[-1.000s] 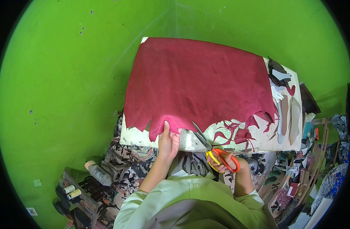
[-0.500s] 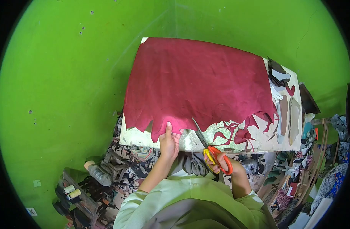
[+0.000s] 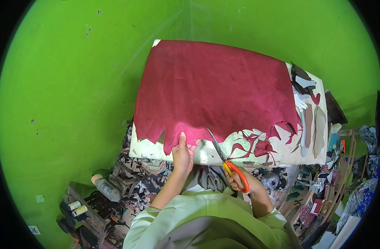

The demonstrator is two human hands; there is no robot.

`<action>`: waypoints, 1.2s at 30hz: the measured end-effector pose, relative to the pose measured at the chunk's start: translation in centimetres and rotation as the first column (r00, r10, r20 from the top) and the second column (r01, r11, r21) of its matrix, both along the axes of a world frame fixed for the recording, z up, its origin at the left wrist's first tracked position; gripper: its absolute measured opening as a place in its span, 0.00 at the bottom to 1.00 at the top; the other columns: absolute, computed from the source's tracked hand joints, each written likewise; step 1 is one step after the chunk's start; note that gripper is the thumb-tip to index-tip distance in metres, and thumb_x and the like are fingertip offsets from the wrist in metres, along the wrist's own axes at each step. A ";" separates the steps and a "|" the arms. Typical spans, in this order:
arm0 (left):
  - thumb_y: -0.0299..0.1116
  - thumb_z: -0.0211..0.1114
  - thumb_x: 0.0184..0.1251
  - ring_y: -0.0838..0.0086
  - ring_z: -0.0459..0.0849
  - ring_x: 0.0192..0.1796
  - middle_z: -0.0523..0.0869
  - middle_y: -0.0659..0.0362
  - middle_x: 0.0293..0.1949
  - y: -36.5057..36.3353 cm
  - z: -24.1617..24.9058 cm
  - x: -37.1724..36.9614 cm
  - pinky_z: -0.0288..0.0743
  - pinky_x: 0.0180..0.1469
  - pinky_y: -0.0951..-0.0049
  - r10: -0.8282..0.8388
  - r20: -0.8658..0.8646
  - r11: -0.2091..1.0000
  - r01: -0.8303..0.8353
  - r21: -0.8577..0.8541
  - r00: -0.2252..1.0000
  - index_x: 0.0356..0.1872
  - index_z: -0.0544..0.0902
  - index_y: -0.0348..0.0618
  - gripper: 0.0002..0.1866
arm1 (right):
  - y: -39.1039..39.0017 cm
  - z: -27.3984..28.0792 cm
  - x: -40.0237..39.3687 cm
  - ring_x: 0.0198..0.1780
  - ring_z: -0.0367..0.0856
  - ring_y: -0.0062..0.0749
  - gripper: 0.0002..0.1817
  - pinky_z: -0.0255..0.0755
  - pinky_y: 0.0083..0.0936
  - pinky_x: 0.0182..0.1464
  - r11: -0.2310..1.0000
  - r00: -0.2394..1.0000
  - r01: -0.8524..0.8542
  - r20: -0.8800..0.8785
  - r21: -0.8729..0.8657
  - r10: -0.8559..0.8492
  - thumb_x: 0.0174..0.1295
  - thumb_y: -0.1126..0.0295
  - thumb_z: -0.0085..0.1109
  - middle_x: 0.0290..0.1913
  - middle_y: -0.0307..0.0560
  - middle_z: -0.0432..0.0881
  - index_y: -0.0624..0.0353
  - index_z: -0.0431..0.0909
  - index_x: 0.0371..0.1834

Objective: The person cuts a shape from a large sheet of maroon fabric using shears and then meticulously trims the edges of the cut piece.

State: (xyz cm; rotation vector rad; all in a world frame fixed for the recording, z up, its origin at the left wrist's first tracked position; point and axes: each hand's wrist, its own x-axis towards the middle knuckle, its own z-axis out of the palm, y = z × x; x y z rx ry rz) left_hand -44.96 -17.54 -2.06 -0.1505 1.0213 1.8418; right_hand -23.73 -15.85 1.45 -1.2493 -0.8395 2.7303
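Observation:
A large dark red sheet of leather-like material covers most of the white table, its near edge ragged. My left hand pinches that edge, thumb on top and fingers underneath. In my right hand is a pair of scissors with orange and yellow handles. Their blades point up and left, and the tips meet the sheet's edge to the right of my left hand. Thin red offcuts lie on the table to the right of the blades.
Cut strips and dark pieces lie along the right side of the white table. Green walls stand behind and to the left. Scraps litter the floor below. Thread spools sit on a wooden stand at lower left.
The scissor handles have come together and the blades have closed. Scissors and right hand have shifted slightly left. My left hand keeps its hold on the edge, nearly still.

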 end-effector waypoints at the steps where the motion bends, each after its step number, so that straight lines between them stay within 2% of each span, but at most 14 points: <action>1: 0.36 0.54 0.64 0.73 0.80 0.29 0.77 0.56 0.26 0.0 0.3 0.0 0.79 0.42 0.64 -0.004 0.002 1.000 0.004 -0.007 1.000 0.23 0.73 0.36 0.14 | -0.1 -0.1 0.1 0.14 0.56 0.16 0.13 0.51 0.14 0.15 1.000 1.000 0.001 0.006 0.011 -0.001 0.45 0.72 0.47 0.17 0.34 0.60 0.56 0.62 0.37; 2: 0.36 0.54 0.64 0.73 0.80 0.29 0.77 0.56 0.26 0.1 0.5 0.0 0.79 0.42 0.65 -0.007 0.004 1.000 0.007 -0.013 1.000 0.23 0.73 0.35 0.14 | -0.1 -0.2 0.2 0.14 0.57 0.17 0.15 0.51 0.15 0.16 1.000 1.000 0.002 0.011 0.022 -0.003 0.44 0.74 0.47 0.18 0.34 0.61 0.56 0.62 0.38; 5: 0.37 0.55 0.64 0.72 0.80 0.30 0.79 0.54 0.29 0.1 0.5 0.1 0.79 0.42 0.67 0.003 -0.043 0.999 -0.004 -0.035 0.999 0.26 0.74 0.33 0.15 | 0.2 0.3 0.0 0.15 0.56 0.14 0.14 0.50 0.12 0.16 0.996 0.999 -0.025 0.023 0.082 0.023 0.48 0.69 0.51 0.19 0.34 0.62 0.56 0.62 0.39; 8: 0.37 0.56 0.63 0.72 0.80 0.30 0.79 0.53 0.30 -0.3 -0.4 -0.5 0.79 0.41 0.70 -0.054 -0.087 0.995 0.046 -0.090 0.995 0.28 0.74 0.31 0.15 | 0.5 -0.2 0.4 0.15 0.55 0.11 0.18 0.49 0.10 0.16 0.987 0.997 -0.057 -0.044 0.149 0.065 0.54 0.57 0.55 0.21 0.33 0.63 0.55 0.62 0.39; 11: 0.36 0.56 0.63 0.73 0.80 0.30 0.79 0.54 0.29 -0.6 -0.5 -0.6 0.79 0.40 0.72 -0.087 -0.043 0.990 0.082 -0.111 0.995 0.27 0.74 0.33 0.14 | 1.2 -2.0 0.6 0.16 0.53 0.10 0.29 0.49 0.10 0.17 0.989 0.985 -0.106 -0.127 0.107 0.119 0.53 0.37 0.46 0.20 0.29 0.59 0.54 0.62 0.37; 14: 0.37 0.57 0.63 0.73 0.80 0.29 0.78 0.54 0.26 -0.8 -0.5 -0.5 0.78 0.39 0.73 -0.106 -0.041 0.987 0.100 -0.122 0.994 0.24 0.74 0.35 0.14 | 1.9 -2.7 -0.4 0.18 0.51 0.10 0.38 0.47 0.09 0.18 0.982 0.971 -0.142 -0.175 0.128 0.163 0.46 0.28 0.39 0.23 0.30 0.58 0.54 0.61 0.40; 17: 0.38 0.57 0.62 0.72 0.80 0.27 0.77 0.56 0.23 -1.0 0.2 -0.7 0.78 0.39 0.73 -0.131 -0.035 0.981 0.124 -0.151 0.991 0.22 0.73 0.36 0.15 | 2.1 -3.1 -0.9 0.19 0.50 0.10 0.38 0.46 0.09 0.18 0.984 0.964 -0.153 -0.205 0.096 0.170 0.47 0.28 0.38 0.25 0.30 0.58 0.54 0.61 0.41; 20: 0.39 0.57 0.63 0.68 0.82 0.29 0.77 0.55 0.23 -1.4 -0.2 -0.5 0.78 0.39 0.72 -0.115 -0.104 0.983 0.098 -0.156 0.988 0.21 0.72 0.35 0.17 | 2.2 -1.6 -1.0 0.19 0.51 0.10 0.39 0.46 0.10 0.19 0.976 0.961 -0.173 -0.194 0.132 0.197 0.46 0.27 0.37 0.25 0.30 0.58 0.54 0.61 0.42; 23: 0.39 0.56 0.63 0.65 0.83 0.33 0.78 0.53 0.25 -1.6 0.2 -0.2 0.77 0.39 0.73 -0.173 -0.168 0.967 0.135 -0.217 0.970 0.21 0.72 0.33 0.18 | 1.6 -0.4 -0.5 0.19 0.51 0.10 0.33 0.46 0.10 0.19 0.978 0.969 -0.125 -0.193 0.168 0.156 0.52 0.32 0.40 0.25 0.30 0.58 0.54 0.61 0.41; 26: 0.40 0.56 0.63 0.63 0.83 0.35 0.78 0.51 0.27 -1.5 0.5 0.0 0.76 0.40 0.76 -0.176 -0.178 0.970 0.140 -0.198 0.968 0.22 0.72 0.29 0.20 | 1.6 0.6 -0.3 0.19 0.53 0.09 0.25 0.47 0.09 0.19 0.981 0.976 -0.113 -0.169 0.161 0.140 0.56 0.42 0.44 0.24 0.29 0.59 0.53 0.61 0.41; 29: 0.40 0.55 0.64 0.65 0.83 0.35 0.79 0.50 0.31 -1.8 -0.7 -0.3 0.76 0.40 0.77 -0.219 -0.155 0.949 0.173 -0.263 0.963 0.29 0.73 0.23 0.21 | 1.9 1.0 -0.4 0.18 0.54 0.09 0.19 0.48 0.09 0.18 0.982 0.987 -0.132 -0.077 0.137 0.143 0.55 0.51 0.48 0.23 0.29 0.60 0.52 0.62 0.40; 32: 0.39 0.55 0.64 0.67 0.83 0.35 0.80 0.51 0.35 -1.7 -0.1 -0.2 0.76 0.40 0.77 -0.230 -0.148 0.960 0.199 -0.199 0.962 0.37 0.73 0.23 0.21 | 1.6 1.9 -0.6 0.16 0.54 0.11 0.14 0.48 0.11 0.16 0.996 0.996 -0.052 -0.066 0.070 0.056 0.53 0.59 0.50 0.19 0.29 0.60 0.54 0.62 0.37; 36: 0.39 0.54 0.64 0.68 0.82 0.37 0.80 0.51 0.37 -1.8 -0.6 -0.4 0.76 0.41 0.76 -0.257 -0.096 0.944 0.229 -0.237 0.962 0.41 0.72 0.26 0.20 | 2.0 1.6 -0.5 0.13 0.55 0.15 0.11 0.49 0.14 0.14 0.999 0.999 -0.045 -0.007 0.018 0.046 0.49 0.69 0.48 0.15 0.32 0.59 0.58 0.62 0.35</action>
